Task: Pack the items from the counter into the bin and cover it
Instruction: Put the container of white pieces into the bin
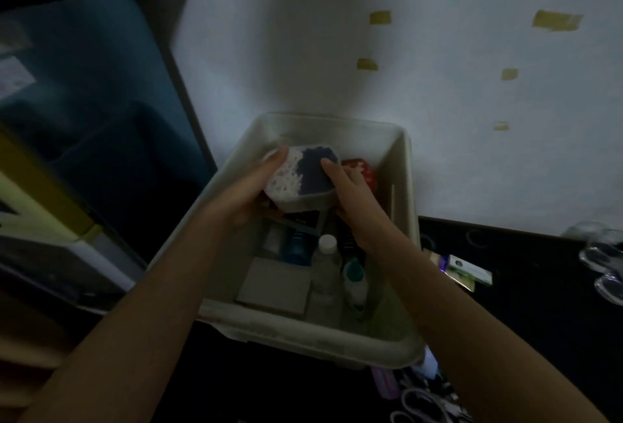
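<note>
Your way into the bin (406,186) is from above; its top is uncovered. Your left hand (251,186) and right hand (350,202) hold a clear tub of white and blue beads (301,176) over the far half, blocking that part. A red item (362,168) fills the far right corner. Nearer you, the floor is taken by a flat grey box (274,287), a clear bottle (325,267) and a white bottle with a teal cap (354,282). A wall (438,85) stands just behind the bin. To the right, a small carton (470,271) lies on the dark counter (522,304), and scissors (418,402) lie near the bin's front right corner.
</note>
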The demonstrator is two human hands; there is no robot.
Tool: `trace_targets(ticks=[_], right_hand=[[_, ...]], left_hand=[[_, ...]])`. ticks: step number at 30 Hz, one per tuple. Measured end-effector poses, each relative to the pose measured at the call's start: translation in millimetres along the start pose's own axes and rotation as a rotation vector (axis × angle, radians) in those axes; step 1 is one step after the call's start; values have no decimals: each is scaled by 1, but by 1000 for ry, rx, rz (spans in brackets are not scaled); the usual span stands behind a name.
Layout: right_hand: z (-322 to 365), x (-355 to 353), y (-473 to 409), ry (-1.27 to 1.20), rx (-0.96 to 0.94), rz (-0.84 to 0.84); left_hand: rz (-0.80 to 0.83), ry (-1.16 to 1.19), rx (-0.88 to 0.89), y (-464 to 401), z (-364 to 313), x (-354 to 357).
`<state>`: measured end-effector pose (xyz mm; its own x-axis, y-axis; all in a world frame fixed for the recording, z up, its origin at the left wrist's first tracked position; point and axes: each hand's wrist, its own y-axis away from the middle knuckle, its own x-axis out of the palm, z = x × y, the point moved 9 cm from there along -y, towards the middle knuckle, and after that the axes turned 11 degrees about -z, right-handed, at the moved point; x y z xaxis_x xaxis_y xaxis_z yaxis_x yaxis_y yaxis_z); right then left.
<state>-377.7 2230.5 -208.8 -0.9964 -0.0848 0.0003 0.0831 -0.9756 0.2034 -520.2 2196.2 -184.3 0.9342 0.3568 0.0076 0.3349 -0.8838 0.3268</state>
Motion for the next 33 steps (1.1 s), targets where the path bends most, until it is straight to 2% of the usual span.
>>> trace_targets(ticks=[10,15,21,27,33], right_hand=[[-39,46,-33,527,187,139],[-68,55,-48,612,353,283],[-84,63,-65,770,376,303],[-88,77,-64,1006,282,439],[-94,74,-68,1093,214,447]], left_hand=[[-77,-89,-208,-66,47,-29],[-109,-257,-241,-102,76,-30],[-120,-300,-368,-120,112,-35],[-117,-435,-238,-135,123,-32],[-64,-504,-164,-137,126,-27]])
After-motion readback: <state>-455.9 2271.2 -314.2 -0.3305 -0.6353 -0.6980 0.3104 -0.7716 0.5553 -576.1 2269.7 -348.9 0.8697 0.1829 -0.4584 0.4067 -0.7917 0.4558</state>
